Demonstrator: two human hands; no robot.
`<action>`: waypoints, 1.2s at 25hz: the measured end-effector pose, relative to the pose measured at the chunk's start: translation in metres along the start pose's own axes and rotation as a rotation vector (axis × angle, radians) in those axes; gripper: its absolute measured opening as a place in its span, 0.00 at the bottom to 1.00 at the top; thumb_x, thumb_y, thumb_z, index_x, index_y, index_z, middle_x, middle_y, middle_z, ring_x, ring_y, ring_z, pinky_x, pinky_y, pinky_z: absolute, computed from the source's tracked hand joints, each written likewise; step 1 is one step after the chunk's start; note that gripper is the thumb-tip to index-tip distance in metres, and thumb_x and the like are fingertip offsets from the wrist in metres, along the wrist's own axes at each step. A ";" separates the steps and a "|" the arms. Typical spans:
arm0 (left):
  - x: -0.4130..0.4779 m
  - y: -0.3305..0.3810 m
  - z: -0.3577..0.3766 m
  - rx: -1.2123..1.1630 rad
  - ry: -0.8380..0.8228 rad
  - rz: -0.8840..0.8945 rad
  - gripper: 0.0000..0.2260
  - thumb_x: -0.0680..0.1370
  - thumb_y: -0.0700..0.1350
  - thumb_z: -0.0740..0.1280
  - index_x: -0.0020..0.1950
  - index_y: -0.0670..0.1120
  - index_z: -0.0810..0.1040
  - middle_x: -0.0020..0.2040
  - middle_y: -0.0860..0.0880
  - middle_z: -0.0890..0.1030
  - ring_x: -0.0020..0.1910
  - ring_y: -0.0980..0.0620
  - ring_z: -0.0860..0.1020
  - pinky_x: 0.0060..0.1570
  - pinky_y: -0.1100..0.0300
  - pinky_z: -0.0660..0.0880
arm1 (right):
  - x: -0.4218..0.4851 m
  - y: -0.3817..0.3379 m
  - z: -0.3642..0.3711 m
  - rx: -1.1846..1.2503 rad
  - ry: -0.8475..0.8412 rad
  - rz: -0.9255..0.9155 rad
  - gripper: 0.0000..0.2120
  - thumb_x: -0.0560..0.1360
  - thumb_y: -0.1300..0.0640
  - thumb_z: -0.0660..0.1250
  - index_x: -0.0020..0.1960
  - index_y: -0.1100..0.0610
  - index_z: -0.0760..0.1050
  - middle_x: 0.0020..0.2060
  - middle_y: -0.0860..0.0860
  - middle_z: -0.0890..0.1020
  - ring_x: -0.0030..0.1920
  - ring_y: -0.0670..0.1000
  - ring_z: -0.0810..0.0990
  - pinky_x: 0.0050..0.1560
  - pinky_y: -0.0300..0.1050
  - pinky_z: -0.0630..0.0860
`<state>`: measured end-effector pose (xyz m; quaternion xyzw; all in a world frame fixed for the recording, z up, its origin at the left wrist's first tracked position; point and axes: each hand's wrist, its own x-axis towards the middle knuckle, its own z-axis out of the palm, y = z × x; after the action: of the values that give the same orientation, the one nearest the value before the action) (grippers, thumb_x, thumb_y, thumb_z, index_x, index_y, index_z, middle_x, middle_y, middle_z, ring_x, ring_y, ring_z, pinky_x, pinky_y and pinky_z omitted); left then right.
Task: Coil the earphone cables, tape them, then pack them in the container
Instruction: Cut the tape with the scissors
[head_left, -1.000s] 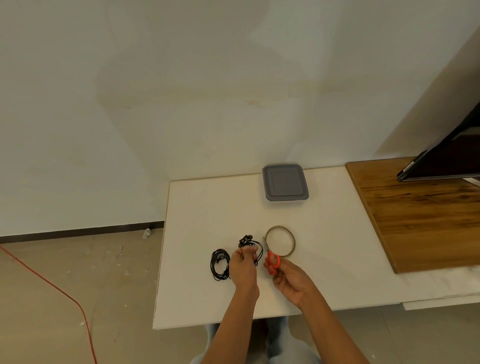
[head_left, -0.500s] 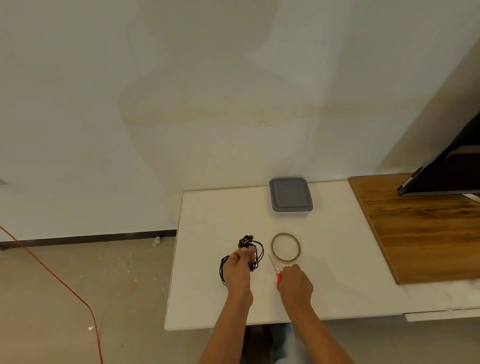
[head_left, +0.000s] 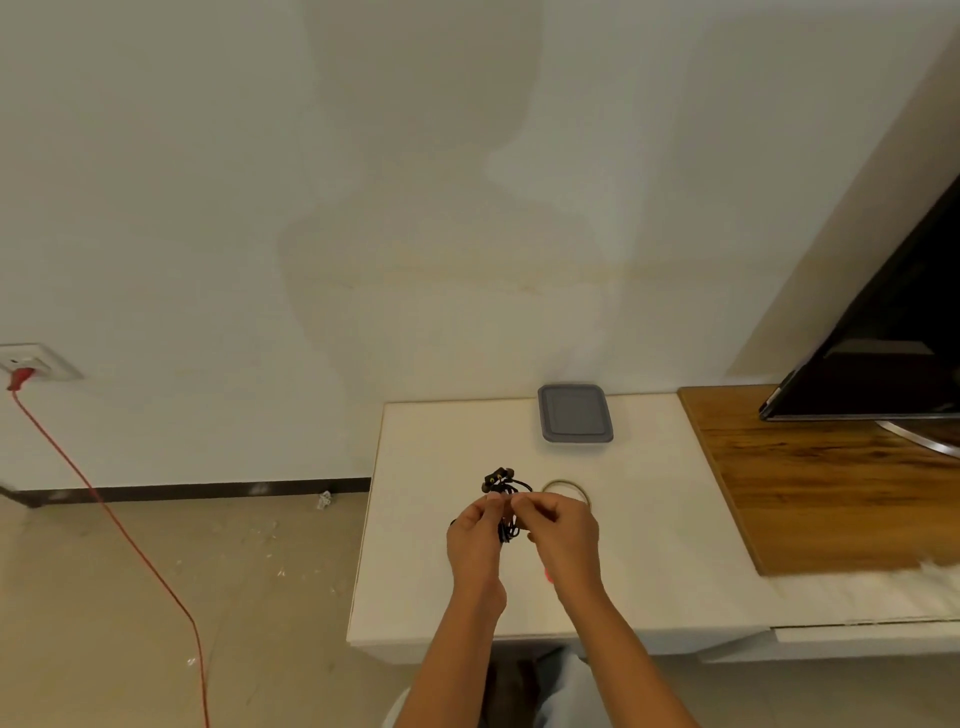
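A black coiled earphone cable (head_left: 505, 488) is held up over the white table (head_left: 426, 582), its earbuds sticking out at the top. My left hand (head_left: 475, 540) pinches the coil from the left and my right hand (head_left: 563, 535) pinches it from the right. A tape roll (head_left: 566, 487) lies flat just behind my right hand, partly hidden by it. Under my right wrist a sliver of the red scissors (head_left: 546, 573) shows on the table. The grey lidded container (head_left: 574, 413) sits shut at the table's far edge. A second coil is hidden behind my left hand.
A wooden board (head_left: 831, 499) covers the table's right side, with a dark screen (head_left: 893, 332) on a metal stand above it. A red cord (head_left: 114, 519) runs from a wall socket (head_left: 31, 361) across the floor at left.
My right hand set the red scissors down on the table and moved up to the coil. Both hands now hold the coil together. The view has tilted upward.
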<state>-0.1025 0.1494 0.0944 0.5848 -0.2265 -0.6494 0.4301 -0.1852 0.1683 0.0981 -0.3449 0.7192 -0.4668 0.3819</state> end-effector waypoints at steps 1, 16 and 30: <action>-0.006 0.002 -0.001 0.003 -0.008 0.004 0.08 0.79 0.41 0.66 0.42 0.46 0.83 0.40 0.48 0.84 0.42 0.51 0.79 0.49 0.57 0.75 | -0.003 -0.004 -0.003 0.014 -0.004 0.012 0.05 0.75 0.56 0.68 0.46 0.53 0.84 0.37 0.46 0.85 0.41 0.44 0.83 0.45 0.40 0.80; -0.058 0.033 -0.027 0.321 -0.148 0.249 0.04 0.79 0.44 0.66 0.49 0.50 0.81 0.51 0.50 0.83 0.50 0.48 0.82 0.48 0.57 0.81 | -0.043 -0.057 -0.030 0.313 -0.201 0.354 0.06 0.72 0.58 0.72 0.40 0.60 0.80 0.30 0.53 0.79 0.32 0.48 0.73 0.34 0.38 0.74; -0.093 0.077 -0.046 0.389 -0.244 0.065 0.04 0.73 0.42 0.73 0.48 0.45 0.83 0.43 0.46 0.85 0.43 0.53 0.84 0.42 0.62 0.78 | -0.071 -0.072 -0.050 0.084 -0.361 0.132 0.10 0.79 0.55 0.63 0.45 0.58 0.81 0.33 0.51 0.80 0.31 0.45 0.71 0.36 0.37 0.68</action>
<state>-0.0407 0.1950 0.1986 0.5661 -0.4164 -0.6453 0.2995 -0.1855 0.2255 0.1953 -0.3588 0.6401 -0.4009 0.5485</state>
